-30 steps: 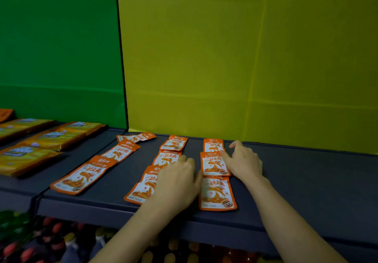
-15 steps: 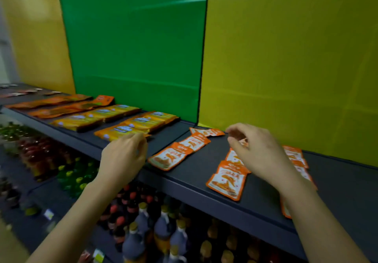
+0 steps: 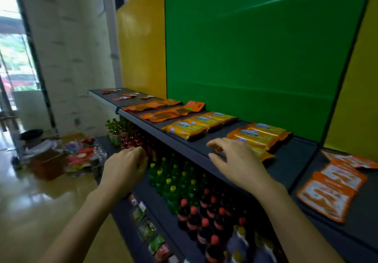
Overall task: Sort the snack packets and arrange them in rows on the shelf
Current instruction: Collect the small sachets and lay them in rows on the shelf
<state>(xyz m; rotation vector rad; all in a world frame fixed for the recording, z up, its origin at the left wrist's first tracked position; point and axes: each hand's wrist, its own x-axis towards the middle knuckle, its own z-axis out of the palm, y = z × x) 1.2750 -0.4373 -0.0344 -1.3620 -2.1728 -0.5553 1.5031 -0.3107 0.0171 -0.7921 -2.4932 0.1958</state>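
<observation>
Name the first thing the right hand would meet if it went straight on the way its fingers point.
Probably the yellow packets just beyond the right hand; depth is unclear, and it may already overlap the nearest one.

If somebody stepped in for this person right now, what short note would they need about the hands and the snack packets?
Left hand: empty, loosely curled, in front of the dark shelf edge, above the bottles.
Right hand: open, empty, over the shelf at the near end of the yellow-orange wrapped packets.
Done: white-and-orange flat sachets lie in a row at right; more yellow-orange packets and flat orange pouches are lined up further left.
Left: small loose packets at the far end look scattered; straighten the yellow-orange row near the right hand.
</observation>
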